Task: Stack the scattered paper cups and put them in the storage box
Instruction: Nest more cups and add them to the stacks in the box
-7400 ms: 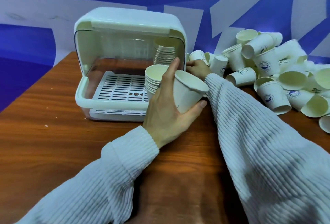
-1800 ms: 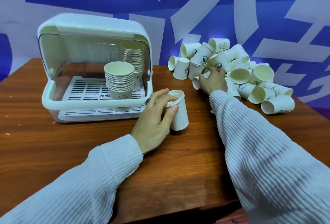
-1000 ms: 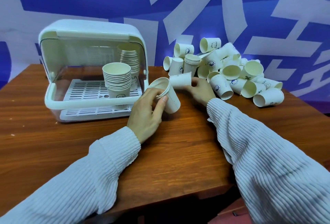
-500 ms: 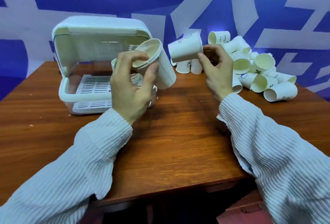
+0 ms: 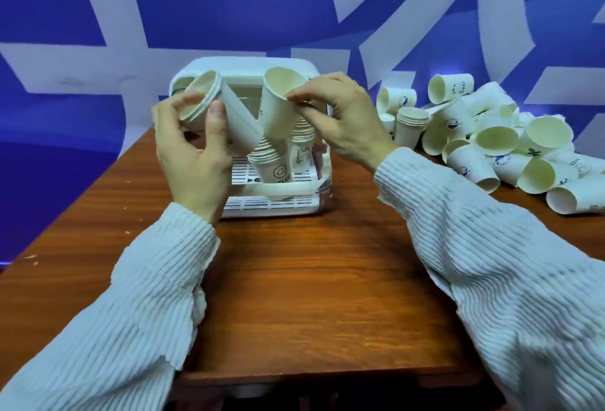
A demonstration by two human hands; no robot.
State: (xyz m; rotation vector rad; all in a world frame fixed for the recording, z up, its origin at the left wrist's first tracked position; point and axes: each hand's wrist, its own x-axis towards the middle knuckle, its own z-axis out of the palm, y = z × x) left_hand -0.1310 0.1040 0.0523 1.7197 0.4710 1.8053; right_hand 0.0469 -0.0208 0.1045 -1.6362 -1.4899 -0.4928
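Note:
My left hand (image 5: 193,155) grips a short stack of white paper cups (image 5: 226,112), tilted with the mouth toward the upper left. My right hand (image 5: 340,116) pinches the rim of a single paper cup (image 5: 278,106), its base touching the stack's base. Both are raised in front of the white storage box (image 5: 288,194), whose lid is open. Inside the box stand two stacks of cups (image 5: 275,165), partly hidden by my hands. A pile of loose paper cups (image 5: 497,142) lies on the table at the right.
The brown wooden table (image 5: 311,279) runs from the box to its front edge near me. A small stack of cups (image 5: 409,129) stands upright at the pile's left edge. A blue and white wall stands behind.
Both hands have risen and shifted in front of the box. The single cup has turned from lying sideways to mouth-up, and its base now meets the stack's base.

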